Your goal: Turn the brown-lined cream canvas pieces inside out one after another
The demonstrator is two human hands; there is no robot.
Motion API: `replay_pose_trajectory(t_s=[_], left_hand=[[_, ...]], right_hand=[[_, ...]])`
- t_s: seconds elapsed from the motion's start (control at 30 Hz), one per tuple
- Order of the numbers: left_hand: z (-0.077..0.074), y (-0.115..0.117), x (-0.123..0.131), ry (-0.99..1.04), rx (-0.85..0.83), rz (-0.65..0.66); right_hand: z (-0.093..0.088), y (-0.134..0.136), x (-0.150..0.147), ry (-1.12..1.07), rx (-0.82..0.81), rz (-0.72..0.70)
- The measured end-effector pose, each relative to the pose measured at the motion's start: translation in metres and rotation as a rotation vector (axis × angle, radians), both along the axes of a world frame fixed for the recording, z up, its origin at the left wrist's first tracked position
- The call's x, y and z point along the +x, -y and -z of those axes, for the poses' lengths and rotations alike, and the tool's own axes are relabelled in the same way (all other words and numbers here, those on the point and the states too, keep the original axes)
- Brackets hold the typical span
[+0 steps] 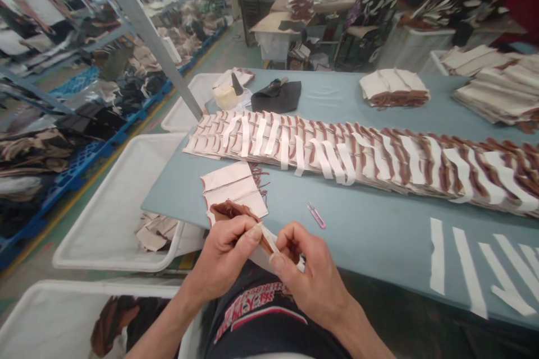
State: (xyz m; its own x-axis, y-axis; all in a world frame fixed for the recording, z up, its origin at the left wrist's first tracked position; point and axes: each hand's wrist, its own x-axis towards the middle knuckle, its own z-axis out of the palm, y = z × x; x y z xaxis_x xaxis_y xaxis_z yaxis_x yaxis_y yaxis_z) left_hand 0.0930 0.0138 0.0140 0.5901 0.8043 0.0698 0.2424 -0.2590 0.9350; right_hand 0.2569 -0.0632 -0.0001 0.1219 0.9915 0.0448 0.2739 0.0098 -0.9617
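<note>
My left hand (225, 258) is closed on a folded brown-and-cream leather piece (236, 210) at the table's near edge. My right hand (314, 275) pinches the right-hand edge of the same piece, where a narrow white strip shows. How far that strip runs is hidden by my fingers. Just beyond my left hand lies a flat cream panel (233, 182) with brown edges and loose brown threads. A pair of pink thread snips (316, 216) rests on the table to the upper right of my right hand.
A long row of overlapping cream-and-brown panels (332, 148) with white strips crosses the blue-green table (370, 241). Several loose white strips (469, 269) lie at right. Stacked panels (393, 87), a black cloth (278, 95) and a tape roll (227, 95) stand behind. White bins (113, 196) flank the left.
</note>
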Motion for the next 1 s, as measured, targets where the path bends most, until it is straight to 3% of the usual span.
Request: replay_pose_trajectory(t_s=[0.1, 0.2, 0.4, 0.47, 0.67, 0.8, 0.87, 1.0], left_hand=[[0.006, 0.005, 0.003, 0.032, 0.047, -0.058], [0.015, 0.013, 0.006, 0.083, 0.026, -0.139], [0.026, 0.020, 0.000, 0.260, -0.178, -0.155], [0.022, 0.015, -0.002, 0.268, -0.188, -0.144], [0.001, -0.004, -0.003, -0.008, -0.090, -0.002], [-0.003, -0.010, -0.003, -0.060, -0.129, -0.032], [-0.006, -0.013, -0.002, -0.058, -0.168, -0.015], [-0.019, -0.022, 0.003, -0.065, -0.226, 0.048]], right_hand=[[-0.003, -0.007, -0.002, 0.101, -0.022, 0.030], [0.005, -0.008, -0.009, 0.134, 0.000, 0.055], [0.006, 0.000, -0.017, 0.060, 0.109, -0.013], [0.001, 0.001, -0.016, 0.091, 0.126, -0.008], [0.000, -0.001, -0.014, 0.137, 0.029, 0.066], [0.002, -0.001, -0.005, 0.074, 0.002, -0.031], [-0.001, -0.004, 0.006, 0.079, 0.061, -0.041], [-0.009, -0.022, 0.028, 0.140, 0.329, -0.016]])
